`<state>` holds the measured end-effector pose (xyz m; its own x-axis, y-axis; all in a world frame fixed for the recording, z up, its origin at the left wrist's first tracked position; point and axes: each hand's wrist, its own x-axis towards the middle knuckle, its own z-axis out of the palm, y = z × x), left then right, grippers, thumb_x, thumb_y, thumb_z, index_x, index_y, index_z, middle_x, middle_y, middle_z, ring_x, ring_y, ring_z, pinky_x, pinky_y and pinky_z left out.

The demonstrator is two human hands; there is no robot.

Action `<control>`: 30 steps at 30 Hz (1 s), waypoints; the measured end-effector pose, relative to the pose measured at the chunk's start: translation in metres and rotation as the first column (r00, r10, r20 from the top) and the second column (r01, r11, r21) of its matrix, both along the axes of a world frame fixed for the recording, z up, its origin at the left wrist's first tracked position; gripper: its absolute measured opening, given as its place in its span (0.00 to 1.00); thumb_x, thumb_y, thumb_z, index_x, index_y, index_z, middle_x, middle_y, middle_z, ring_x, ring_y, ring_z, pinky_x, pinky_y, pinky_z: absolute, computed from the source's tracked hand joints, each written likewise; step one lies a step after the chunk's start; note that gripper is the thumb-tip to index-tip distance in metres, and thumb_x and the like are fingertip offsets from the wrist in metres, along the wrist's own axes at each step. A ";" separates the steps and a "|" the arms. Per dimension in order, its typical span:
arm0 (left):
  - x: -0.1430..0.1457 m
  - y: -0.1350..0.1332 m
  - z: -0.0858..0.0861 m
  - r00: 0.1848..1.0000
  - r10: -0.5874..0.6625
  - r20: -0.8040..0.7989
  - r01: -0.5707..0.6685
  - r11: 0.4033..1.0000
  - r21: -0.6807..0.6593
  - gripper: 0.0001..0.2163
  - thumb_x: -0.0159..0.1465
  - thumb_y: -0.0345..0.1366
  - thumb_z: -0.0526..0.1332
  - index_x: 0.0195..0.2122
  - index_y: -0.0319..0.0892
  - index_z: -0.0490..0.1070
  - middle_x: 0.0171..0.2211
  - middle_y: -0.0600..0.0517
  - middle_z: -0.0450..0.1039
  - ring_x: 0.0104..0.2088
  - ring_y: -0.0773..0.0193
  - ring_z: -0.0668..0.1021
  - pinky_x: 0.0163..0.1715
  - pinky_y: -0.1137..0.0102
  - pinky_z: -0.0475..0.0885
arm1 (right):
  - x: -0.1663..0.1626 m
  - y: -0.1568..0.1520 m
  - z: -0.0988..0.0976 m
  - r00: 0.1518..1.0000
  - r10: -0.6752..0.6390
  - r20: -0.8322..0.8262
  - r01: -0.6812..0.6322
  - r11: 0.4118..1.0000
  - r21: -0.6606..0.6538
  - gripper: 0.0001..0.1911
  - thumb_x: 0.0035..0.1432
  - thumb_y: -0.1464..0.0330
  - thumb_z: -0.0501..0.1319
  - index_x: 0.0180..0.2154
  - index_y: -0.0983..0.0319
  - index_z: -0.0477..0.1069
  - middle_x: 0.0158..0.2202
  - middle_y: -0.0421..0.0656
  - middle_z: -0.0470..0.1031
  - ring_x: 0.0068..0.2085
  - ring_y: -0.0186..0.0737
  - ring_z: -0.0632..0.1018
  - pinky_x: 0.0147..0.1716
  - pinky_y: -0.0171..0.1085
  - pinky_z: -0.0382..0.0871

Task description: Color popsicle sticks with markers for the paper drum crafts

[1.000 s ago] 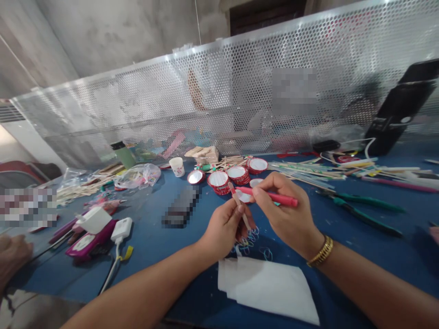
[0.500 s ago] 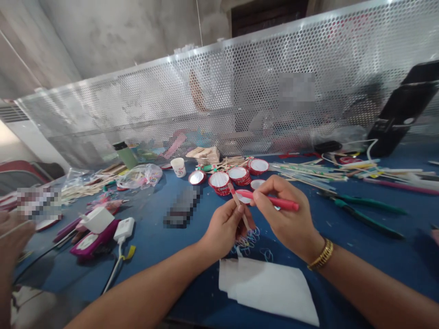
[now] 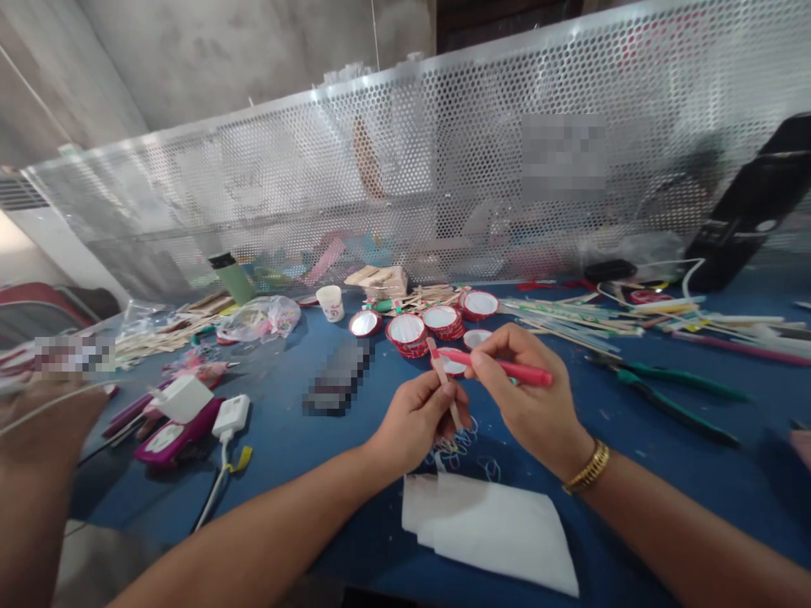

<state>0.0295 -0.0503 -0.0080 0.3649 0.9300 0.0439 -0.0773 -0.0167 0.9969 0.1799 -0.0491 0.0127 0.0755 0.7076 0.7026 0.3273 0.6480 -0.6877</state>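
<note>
Between the thumb and fingers of my left hand (image 3: 423, 414) is a flat wooden craft stick (image 3: 443, 377), tilted, its upper end coloured red. My right hand (image 3: 529, 384) grips a red marker (image 3: 507, 368), and the marker's tip meets or nearly meets the stick's upper part. Just behind the hands are small round containers with red patterned sides (image 3: 406, 334) and whitish tops. Loops of thin thread (image 3: 465, 443) lie under my left hand. Closer to me rests a folded white cloth or paper sheet (image 3: 491, 528).
A dark phone (image 3: 339, 376) lies left of my hands; green-handled pliers (image 3: 675, 393) lie to the right. Chargers (image 3: 183, 399) with cables, a paper cup (image 3: 330, 303) and loose sticks surround the work. A perforated metal panel (image 3: 304, 186) stands behind. Another person's hand (image 3: 57, 414) is far left.
My two hands keep nearly the same pose, with the marker still at the stick's upper end. The other person's hand at far left has moved inward. The view has shifted slightly.
</note>
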 end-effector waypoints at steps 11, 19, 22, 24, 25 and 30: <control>0.000 -0.001 0.001 1.000 -0.003 -0.023 0.002 0.999 -0.043 0.22 0.57 0.57 0.62 0.31 0.40 0.67 0.21 0.54 0.71 0.16 0.73 0.66 0.16 0.76 0.58 | 0.002 0.000 0.000 1.000 0.005 -0.019 -0.006 1.000 -0.029 0.09 0.59 0.69 0.58 0.26 0.60 0.66 0.24 0.38 0.70 0.27 0.35 0.70 0.30 0.38 0.65; -0.002 0.001 -0.003 0.999 0.004 -0.054 -0.006 0.999 -0.039 0.21 0.59 0.56 0.61 0.32 0.40 0.67 0.21 0.54 0.72 0.16 0.72 0.66 0.15 0.76 0.58 | 0.003 0.001 0.000 0.999 0.028 -0.032 -0.030 0.998 -0.050 0.05 0.57 0.70 0.59 0.28 0.59 0.66 0.24 0.38 0.70 0.26 0.35 0.71 0.28 0.38 0.66; -0.003 0.003 -0.005 0.998 0.007 -0.060 -0.009 0.999 -0.036 0.21 0.59 0.56 0.61 0.33 0.40 0.67 0.21 0.54 0.72 0.16 0.72 0.66 0.15 0.76 0.58 | 0.003 0.002 0.000 0.999 0.030 -0.034 -0.032 0.998 -0.058 0.06 0.57 0.69 0.60 0.28 0.59 0.65 0.24 0.37 0.70 0.25 0.35 0.71 0.26 0.37 0.65; -0.003 0.004 -0.006 0.998 0.006 -0.061 -0.008 0.999 -0.035 0.21 0.59 0.56 0.61 0.33 0.40 0.68 0.21 0.54 0.72 0.16 0.72 0.67 0.15 0.76 0.58 | 0.004 0.002 0.001 1.000 0.012 -0.018 -0.013 0.998 -0.055 0.08 0.58 0.69 0.59 0.27 0.59 0.65 0.23 0.37 0.70 0.25 0.35 0.70 0.26 0.37 0.64; -0.003 0.004 -0.006 0.998 0.007 -0.060 -0.009 0.999 -0.034 0.21 0.59 0.56 0.61 0.33 0.40 0.68 0.21 0.55 0.71 0.16 0.72 0.67 0.15 0.76 0.58 | 0.004 0.002 0.001 1.000 0.003 -0.011 -0.004 0.999 -0.053 0.09 0.58 0.69 0.59 0.26 0.59 0.65 0.23 0.37 0.69 0.25 0.35 0.69 0.26 0.37 0.63; -0.003 0.005 -0.008 0.998 0.012 -0.068 -0.015 0.999 -0.038 0.22 0.58 0.57 0.61 0.32 0.40 0.68 0.21 0.55 0.71 0.16 0.73 0.67 0.15 0.76 0.57 | 0.004 0.003 0.001 1.000 -0.006 0.007 0.007 0.999 -0.049 0.11 0.58 0.69 0.59 0.24 0.59 0.65 0.23 0.38 0.69 0.25 0.35 0.69 0.27 0.37 0.63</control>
